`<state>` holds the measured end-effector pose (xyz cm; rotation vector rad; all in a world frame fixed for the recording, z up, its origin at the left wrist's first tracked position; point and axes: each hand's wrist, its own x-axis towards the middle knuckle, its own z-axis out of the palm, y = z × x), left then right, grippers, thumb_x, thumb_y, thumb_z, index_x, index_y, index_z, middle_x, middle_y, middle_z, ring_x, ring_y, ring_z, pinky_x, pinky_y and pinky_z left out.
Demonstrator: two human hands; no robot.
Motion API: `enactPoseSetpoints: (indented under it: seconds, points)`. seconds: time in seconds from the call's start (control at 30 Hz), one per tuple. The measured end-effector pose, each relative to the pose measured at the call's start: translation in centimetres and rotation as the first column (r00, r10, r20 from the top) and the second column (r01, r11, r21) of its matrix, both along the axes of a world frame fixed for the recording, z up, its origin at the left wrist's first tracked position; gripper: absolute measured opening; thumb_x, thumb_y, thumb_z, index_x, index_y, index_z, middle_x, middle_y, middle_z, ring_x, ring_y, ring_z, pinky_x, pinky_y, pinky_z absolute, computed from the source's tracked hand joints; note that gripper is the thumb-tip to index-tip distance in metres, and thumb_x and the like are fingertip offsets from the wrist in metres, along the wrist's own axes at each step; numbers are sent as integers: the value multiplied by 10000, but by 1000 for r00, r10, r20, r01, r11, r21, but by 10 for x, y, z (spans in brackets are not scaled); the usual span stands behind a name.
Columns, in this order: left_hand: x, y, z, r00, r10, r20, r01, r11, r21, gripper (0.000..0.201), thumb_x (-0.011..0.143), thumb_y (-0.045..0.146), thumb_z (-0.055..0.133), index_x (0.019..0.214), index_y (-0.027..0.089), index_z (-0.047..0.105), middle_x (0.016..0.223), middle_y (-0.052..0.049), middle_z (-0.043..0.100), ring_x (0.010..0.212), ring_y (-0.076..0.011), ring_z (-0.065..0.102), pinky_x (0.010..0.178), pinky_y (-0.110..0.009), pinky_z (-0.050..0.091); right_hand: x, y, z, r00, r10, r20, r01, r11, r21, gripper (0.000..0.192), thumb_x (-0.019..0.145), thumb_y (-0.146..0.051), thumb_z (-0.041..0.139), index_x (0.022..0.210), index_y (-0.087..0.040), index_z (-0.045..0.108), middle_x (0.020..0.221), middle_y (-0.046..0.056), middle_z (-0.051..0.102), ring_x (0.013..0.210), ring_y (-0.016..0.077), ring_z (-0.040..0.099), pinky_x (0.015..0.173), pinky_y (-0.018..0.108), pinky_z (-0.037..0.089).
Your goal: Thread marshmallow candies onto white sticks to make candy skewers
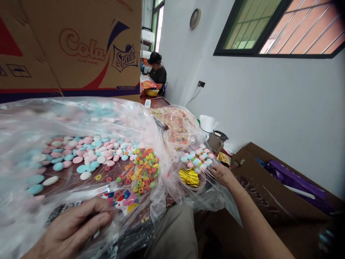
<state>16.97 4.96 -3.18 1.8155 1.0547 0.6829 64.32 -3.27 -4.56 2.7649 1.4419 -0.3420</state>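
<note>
My left hand [81, 223] is at the lower left, thumb against curled fingers, over clear plastic; what it may grip is hidden. Just past its fingertips lies a packet printed with coloured dots [126, 201]. Flat round pink, blue and white candies [91, 156] spread behind it, beside a heap of small fruit-coloured ring candies [145, 169]. On the right, my right hand [222, 175] closes at the stick ends of a pile of candy skewers [198, 158]. A round clear tub holding gold twist ties [190, 177] sits just left of that hand.
A large cardboard carton [70, 46] stands behind the candies. Farther back is a bag of ring candies [175, 122], with a grey mug [216, 141] to its right. An open box [258, 194] stands at the right. Another person [157, 72] sits at the far end.
</note>
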Motion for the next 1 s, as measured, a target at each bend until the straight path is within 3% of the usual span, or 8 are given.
enactPoseSetpoints:
  seconds: [0.13, 0.3, 0.47, 0.57, 0.67, 0.77, 0.9, 1.0]
  points:
    - [-2, 1, -2, 1000, -16, -1, 16, 999, -32, 355, 828, 568, 603, 653, 265, 663, 618, 30, 619, 606, -178, 543, 589, -244, 400, 0, 3, -2, 1000, -28, 13, 28, 999, 21, 343, 980, -368, 628, 1264, -177, 616, 1290, 84, 625, 1079, 245, 650, 900, 438, 572]
    - [-5, 4, -6, 1000, -15, -4, 15, 998, -61, 358, 828, 590, 602, 685, 270, 677, 662, 26, 662, 655, -195, 573, 637, -253, 422, 4, -7, 0, 989, -119, 82, 104, 980, 171, 300, 992, -355, 611, 1239, -184, 621, 1255, 93, 639, 1052, 219, 655, 898, 425, 568]
    - [-8, 6, -12, 1000, 6, -3, -6, 998, -61, 356, 836, 568, 590, 663, 268, 674, 662, 32, 673, 654, -188, 571, 625, -236, 426, 3, -31, 13, 984, -136, 113, 81, 915, 395, 272, 967, -252, 410, 864, -175, 650, 905, 112, 699, 833, 226, 643, 786, 366, 512]
    - [-9, 8, -13, 1000, -16, -10, 16, 998, -58, 358, 859, 553, 561, 705, 258, 692, 707, 19, 691, 687, -188, 583, 647, -238, 433, -8, -43, 24, 991, -96, 94, 33, 854, 519, 282, 915, -361, 399, 873, -204, 630, 879, 88, 707, 808, 238, 646, 744, 347, 508]
    - [-9, 12, -12, 997, -69, -24, 68, 997, -45, 383, 893, 550, 525, 741, 239, 690, 715, 9, 680, 677, -178, 578, 641, -239, 434, -31, -49, 35, 999, -2, 45, -26, 801, 598, 344, 897, -463, 416, 912, -216, 654, 877, 61, 724, 819, 234, 665, 738, 321, 523]
    - [-12, 16, -7, 989, -141, -49, 140, 990, -29, 371, 909, 524, 530, 746, 217, 662, 700, 3, 658, 654, -165, 561, 614, -235, 432, -61, -48, 45, 977, 211, -21, -143, 732, 666, 312, 885, -486, 509, 896, -234, 691, 839, 37, 724, 776, 219, 670, 710, 295, 533]
    - [-16, 19, -1, 972, -232, -26, 229, 970, -75, 301, 923, 442, 521, 816, 194, 655, 732, -6, 655, 659, -152, 548, 586, -226, 426, -99, -38, 52, 866, 501, 0, -366, 633, 682, 202, 910, -400, 573, 903, -271, 728, 862, 35, 741, 773, 204, 681, 686, 269, 542]
    - [-19, 19, 2, 971, -236, 30, 238, 962, -131, 280, 930, 414, 524, 826, 183, 643, 719, 5, 624, 623, -130, 503, 537, -209, 383, -123, -26, 55, 781, 621, 65, -484, 536, 691, 189, 936, -378, 574, 926, -283, 737, 915, 41, 761, 811, 208, 708, 716, 274, 557]
